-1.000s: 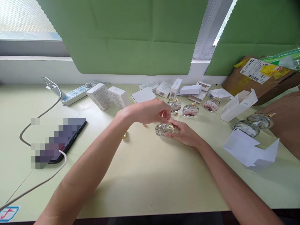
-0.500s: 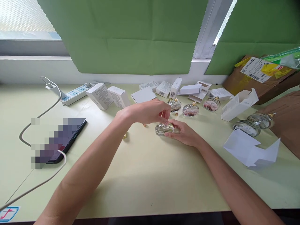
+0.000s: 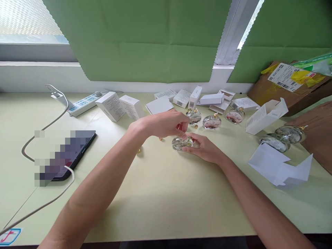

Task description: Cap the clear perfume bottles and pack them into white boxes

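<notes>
A round, flat glass perfume bottle (image 3: 177,143) lies on the table in front of me. My right hand (image 3: 203,147) grips it from the right, thumb on the near side and fingers behind. Over the bottle's neck, my left hand (image 3: 168,123) is bent down with thumb and fingers pinched together; what they hold there is hidden. Small gold caps or rings lie nearby: one gold piece (image 3: 139,151) beside my left forearm, one orange-gold piece (image 3: 161,139) under the left wrist, and another small ring (image 3: 196,127) behind the bottle.
Behind my hands stand more perfume bottles (image 3: 212,121) with gold necks. Two further bottles (image 3: 275,141) rest at the right beside an unfolded white card (image 3: 280,166). White cartons (image 3: 110,106) line the back. A phone (image 3: 75,155), power strip (image 3: 84,103) and cable are left; brown boxes (image 3: 290,83) right.
Both hands stay on the bottle in nearly the same pose. The whole view has shifted very slightly; nothing else has visibly moved.
</notes>
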`<move>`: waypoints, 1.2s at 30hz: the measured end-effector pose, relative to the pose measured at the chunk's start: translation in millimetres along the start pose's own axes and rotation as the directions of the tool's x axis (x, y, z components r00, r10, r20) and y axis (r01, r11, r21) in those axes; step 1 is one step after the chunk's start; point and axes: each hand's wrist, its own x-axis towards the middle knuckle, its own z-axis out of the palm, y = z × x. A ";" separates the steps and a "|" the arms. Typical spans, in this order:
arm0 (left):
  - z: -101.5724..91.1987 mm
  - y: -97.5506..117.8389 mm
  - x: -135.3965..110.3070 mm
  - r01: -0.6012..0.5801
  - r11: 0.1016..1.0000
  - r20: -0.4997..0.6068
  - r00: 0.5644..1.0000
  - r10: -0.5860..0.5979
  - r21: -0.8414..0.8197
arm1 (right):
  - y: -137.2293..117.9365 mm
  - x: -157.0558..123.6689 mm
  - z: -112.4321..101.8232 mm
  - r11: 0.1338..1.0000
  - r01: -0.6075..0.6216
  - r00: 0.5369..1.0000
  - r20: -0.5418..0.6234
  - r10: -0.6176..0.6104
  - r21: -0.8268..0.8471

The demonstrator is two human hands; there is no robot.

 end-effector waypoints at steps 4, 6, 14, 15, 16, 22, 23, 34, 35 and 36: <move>0.2 -0.5 0.0 0.007 1.000 0.006 1.000 -0.007 -0.019 | -1.9 -0.2 -0.4 1.000 -0.007 1.000 -0.004 0.007 -0.006; 0.4 -0.4 0.0 0.001 1.000 0.008 1.000 0.000 -0.029 | -2.0 -0.4 -0.6 1.000 -0.014 1.000 -0.009 0.014 -0.014; 2.8 -1.2 2.4 -0.017 0.999 -0.017 1.000 0.017 -0.027 | -0.9 -0.3 0.3 1.000 -0.008 1.000 -0.010 0.008 0.003; 3.3 -1.3 2.7 -0.015 1.000 -0.019 1.000 0.014 -0.023 | -0.9 -0.2 0.4 1.000 -0.011 1.000 -0.007 0.011 0.008; 3.7 -1.3 2.9 -0.013 1.000 -0.020 1.000 0.013 -0.017 | -0.9 -0.1 0.3 1.000 -0.017 1.000 -0.004 0.017 0.014; 5.1 1.1 2.6 -0.013 0.999 -0.040 0.999 0.014 0.029 | -1.8 -0.7 -0.5 0.999 -0.034 0.999 0.000 0.034 0.009; 5.3 1.7 2.6 -0.013 0.999 -0.041 0.999 0.014 0.035 | -2.1 -0.8 -0.6 0.999 -0.031 1.000 0.000 0.031 0.009; 6.4 3.6 4.7 -0.009 0.999 -0.051 0.999 0.011 0.040 | -2.7 0.1 -0.3 1.000 -0.009 1.000 -0.008 0.009 -0.012; 6.4 3.5 4.8 -0.006 0.999 -0.050 0.999 0.008 0.039 | -2.9 0.0 -0.5 1.000 -0.015 1.000 -0.005 0.015 -0.010; 6.5 3.4 5.0 -0.003 0.999 -0.048 0.999 0.004 0.037 | -3.1 -0.2 -0.6 1.000 -0.024 1.000 -0.003 0.023 -0.009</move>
